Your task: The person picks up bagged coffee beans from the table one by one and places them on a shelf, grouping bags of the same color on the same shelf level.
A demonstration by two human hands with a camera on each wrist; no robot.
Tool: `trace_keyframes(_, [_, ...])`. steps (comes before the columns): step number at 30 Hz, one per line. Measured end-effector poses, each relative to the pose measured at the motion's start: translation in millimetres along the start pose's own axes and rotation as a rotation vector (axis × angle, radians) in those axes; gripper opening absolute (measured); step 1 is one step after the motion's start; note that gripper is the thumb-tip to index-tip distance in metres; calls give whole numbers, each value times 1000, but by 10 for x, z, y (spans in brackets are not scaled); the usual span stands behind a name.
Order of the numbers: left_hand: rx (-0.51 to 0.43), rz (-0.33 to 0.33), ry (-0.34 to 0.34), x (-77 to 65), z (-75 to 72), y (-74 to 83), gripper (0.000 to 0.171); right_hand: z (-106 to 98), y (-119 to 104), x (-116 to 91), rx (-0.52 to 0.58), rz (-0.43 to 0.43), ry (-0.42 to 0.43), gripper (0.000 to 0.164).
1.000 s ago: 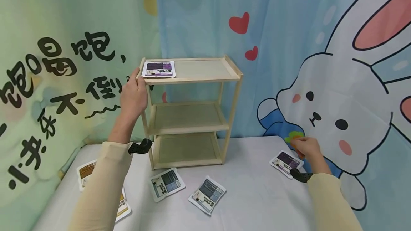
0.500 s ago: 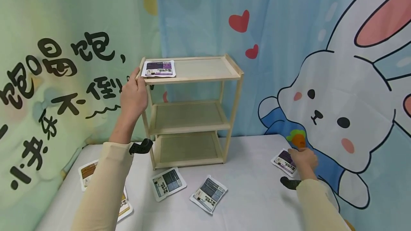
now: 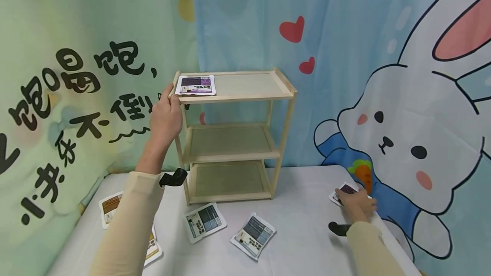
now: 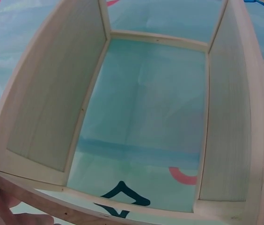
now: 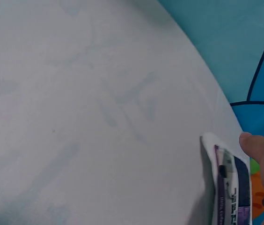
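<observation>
My left hand point(image 3: 166, 116) grips the left end of the top tier of a three-tier wooden shelf point(image 3: 249, 86). In the left wrist view, fingers point(image 4: 31, 219) show beneath the end rail. A flat white packet with a purple label point(image 3: 195, 85) lies at the left of that top tier. My right hand point(image 3: 356, 203) is over another purple-labelled packet point(image 3: 348, 188) at the table's right side, covering part of it. Its thumb point(image 5: 256, 143) is stretched out beside the packet's edge in the right wrist view; the other fingers are mostly hidden there.
Two grey-labelled packets point(image 3: 206, 222) lie on the white table point(image 3: 299, 225) in front of the shelf. At the left are a brown-labelled packet point(image 3: 110, 208) and a yellow-labelled one point(image 3: 153, 248), partly behind the left sleeve. Printed curtains point(image 3: 245, 20) hang behind.
My right hand has come down and a little leftward from in front of the curtain's carrot print onto the right-hand packet. The left hand keeps its grip on the shelf. The view has shifted slightly.
</observation>
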State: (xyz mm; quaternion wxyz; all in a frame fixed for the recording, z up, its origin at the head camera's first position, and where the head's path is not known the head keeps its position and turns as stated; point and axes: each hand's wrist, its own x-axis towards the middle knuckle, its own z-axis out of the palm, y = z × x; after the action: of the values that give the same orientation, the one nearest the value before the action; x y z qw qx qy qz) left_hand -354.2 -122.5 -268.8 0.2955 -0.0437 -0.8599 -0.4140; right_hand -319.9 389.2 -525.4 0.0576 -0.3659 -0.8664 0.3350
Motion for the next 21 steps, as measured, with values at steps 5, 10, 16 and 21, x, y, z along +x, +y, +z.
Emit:
trace_keyframes(5, [3,6,-2,-1,-4,0,53,121,80,66,-77,5,44,82])
trace_keyframes(10, [4,3,-9,-2,-7,-20,53,163,118,112,-112,28,80,81])
trace_keyframes(16, [8,7,-12,4,7,-25,54,182,116,107,-113,133,71,95])
trace_keyframes(21, [1,16,3,6,20,-25,53,199,151,98,-47,78,58,93])
